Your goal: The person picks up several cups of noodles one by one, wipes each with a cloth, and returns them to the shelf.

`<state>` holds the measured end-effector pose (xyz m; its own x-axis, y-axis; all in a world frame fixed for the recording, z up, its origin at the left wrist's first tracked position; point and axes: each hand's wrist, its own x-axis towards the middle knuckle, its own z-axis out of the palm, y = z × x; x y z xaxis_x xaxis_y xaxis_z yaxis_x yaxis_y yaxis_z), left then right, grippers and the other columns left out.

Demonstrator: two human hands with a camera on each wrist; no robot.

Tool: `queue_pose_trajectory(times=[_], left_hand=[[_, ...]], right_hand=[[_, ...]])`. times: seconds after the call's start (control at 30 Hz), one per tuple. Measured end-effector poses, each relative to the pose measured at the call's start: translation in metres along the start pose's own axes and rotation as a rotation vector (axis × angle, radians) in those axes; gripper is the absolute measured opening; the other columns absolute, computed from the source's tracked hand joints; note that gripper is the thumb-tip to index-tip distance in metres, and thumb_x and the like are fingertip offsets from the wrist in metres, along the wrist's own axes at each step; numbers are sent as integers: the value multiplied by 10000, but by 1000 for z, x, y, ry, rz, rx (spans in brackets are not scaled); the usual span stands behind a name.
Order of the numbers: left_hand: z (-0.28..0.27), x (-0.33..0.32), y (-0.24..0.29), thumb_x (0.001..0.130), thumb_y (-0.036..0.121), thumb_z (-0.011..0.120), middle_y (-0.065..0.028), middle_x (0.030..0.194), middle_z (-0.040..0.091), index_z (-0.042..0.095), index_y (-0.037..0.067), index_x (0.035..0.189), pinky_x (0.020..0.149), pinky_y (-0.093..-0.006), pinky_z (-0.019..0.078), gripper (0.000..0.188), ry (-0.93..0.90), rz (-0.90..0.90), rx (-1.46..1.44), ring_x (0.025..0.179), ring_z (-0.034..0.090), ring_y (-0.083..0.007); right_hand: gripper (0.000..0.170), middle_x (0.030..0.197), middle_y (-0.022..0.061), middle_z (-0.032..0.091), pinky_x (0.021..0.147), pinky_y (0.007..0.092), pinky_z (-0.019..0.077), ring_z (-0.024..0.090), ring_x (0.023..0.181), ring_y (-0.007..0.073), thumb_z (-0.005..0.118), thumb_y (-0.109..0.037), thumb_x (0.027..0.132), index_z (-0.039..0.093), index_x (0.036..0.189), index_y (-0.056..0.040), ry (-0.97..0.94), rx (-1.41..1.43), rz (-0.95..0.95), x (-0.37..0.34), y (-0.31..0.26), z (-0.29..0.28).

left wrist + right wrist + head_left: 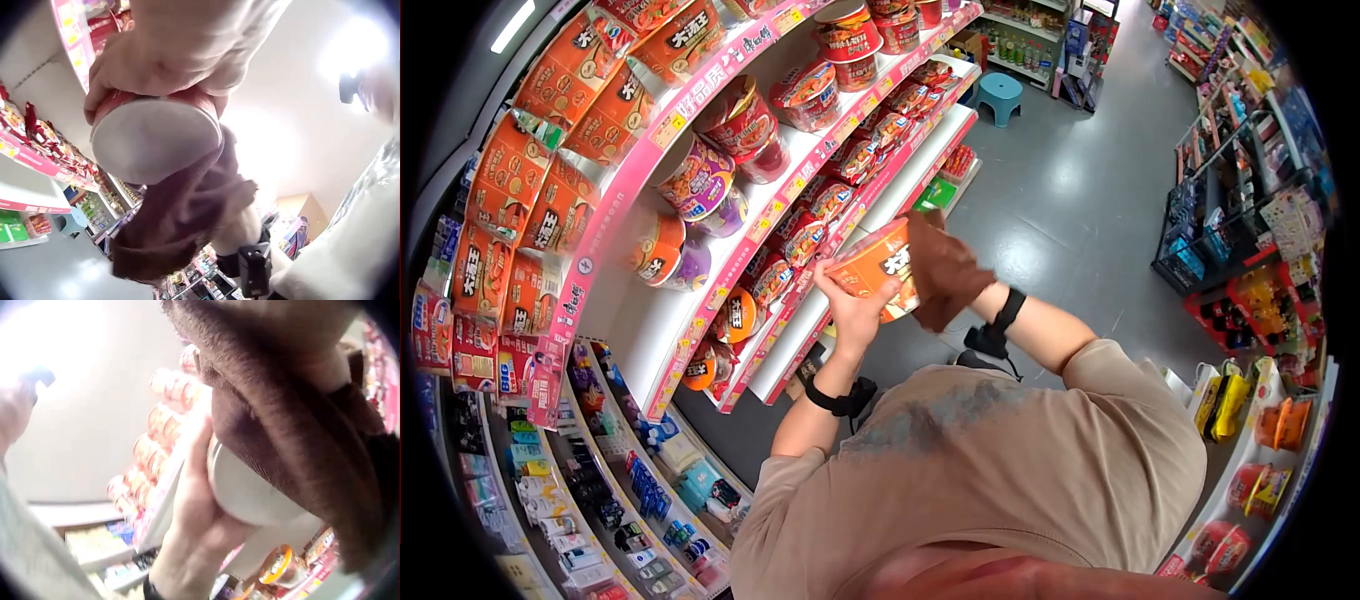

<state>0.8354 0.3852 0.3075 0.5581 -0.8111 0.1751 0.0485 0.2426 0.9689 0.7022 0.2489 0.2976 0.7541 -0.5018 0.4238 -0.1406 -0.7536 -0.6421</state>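
An orange noodle tub (865,270) is gripped by the left hand (855,312), fingers and thumb around its side. In the left wrist view the tub's white base (156,140) faces the camera, with the left hand (162,62) curled over it. A brown cloth (940,270) lies against the tub's right side and hangs down; the right hand (988,292) is mostly hidden behind it. In the right wrist view the cloth (269,412) hangs from the right hand (312,344) and covers part of the tub's base (250,487).
Curved shelves hold noodle tubs (750,130) and red packets (805,235) at the left, close to the left hand. A blue stool (1000,95) stands on the grey floor (1070,170). Black racks (1200,230) stand at the right, and small goods fill lower shelves (590,500).
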Motion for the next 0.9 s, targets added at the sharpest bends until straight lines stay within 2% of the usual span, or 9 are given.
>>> queue_pose_trajectory(times=[0.07,0.2,0.33,0.57,0.67,0.73,0.77,0.8,0.9], left_hand=[[8,-9,2,755,89,874,-183,1299,412,198,66,1357,1026,-373,456,906,-25,69,70,1208,498,-227],[8,-2,2,781,102,851,-168,1337,389,169,80,1407,1048,-381,437,926,-69,160,121,1238,477,-230],[6,13,-16,754,71,867,-175,1308,415,179,54,1389,1018,-375,462,936,52,65,65,1184,512,-224],[21,-9,-9,737,59,871,-163,1321,408,176,87,1389,1055,-394,444,954,-124,15,21,1227,497,-238],[42,-15,-14,733,73,878,-160,1350,384,164,86,1412,1077,-405,425,985,-32,64,82,1249,478,-251],[54,-13,-19,736,89,880,-166,1380,350,151,89,1430,1084,-417,416,1007,107,127,109,1268,459,-256],[58,-12,-27,733,97,884,-167,1383,345,145,92,1430,1090,-424,412,1016,180,187,128,1273,455,-260],[58,-13,-39,730,106,888,-169,1385,341,138,95,1430,1095,-431,409,1025,254,250,152,1277,451,-265],[67,-21,-56,718,206,919,-190,1405,336,91,113,1429,1147,-471,362,1095,378,488,219,1339,401,-303]], right_hand=[[910,1261,151,569,1050,386,429,544,1216,321,882,-292,646,447,1401,-27,-209,178,16,5,26,-11],[862,1271,114,586,1012,339,461,588,1184,300,872,-283,678,442,1393,-66,-99,-100,-204,1,5,-20],[781,1271,89,598,1021,331,459,592,1179,267,853,-282,708,477,1362,-79,-196,-284,94,-26,-10,8],[641,1273,47,618,1035,316,457,599,1171,211,820,-281,761,540,1309,-102,-231,635,-59,-33,10,-34],[617,1252,42,635,1029,309,468,615,1150,199,827,-276,756,562,1285,-102,-178,571,-238,-16,20,-49],[393,1166,72,669,969,314,513,655,1072,184,652,-270,900,593,1229,-64,-192,1460,289,-12,4,-29],[322,1123,87,685,939,316,535,675,1033,177,565,-267,972,608,1201,-44,-34,1840,549,-11,-5,-20],[320,1101,86,686,914,315,543,677,1022,173,477,-275,1010,609,1178,-36,95,1286,311,-13,-18,-31],[518,1077,148,629,890,445,478,627,1005,368,793,-267,764,607,1182,-23,152,116,-106,-12,19,-21]])
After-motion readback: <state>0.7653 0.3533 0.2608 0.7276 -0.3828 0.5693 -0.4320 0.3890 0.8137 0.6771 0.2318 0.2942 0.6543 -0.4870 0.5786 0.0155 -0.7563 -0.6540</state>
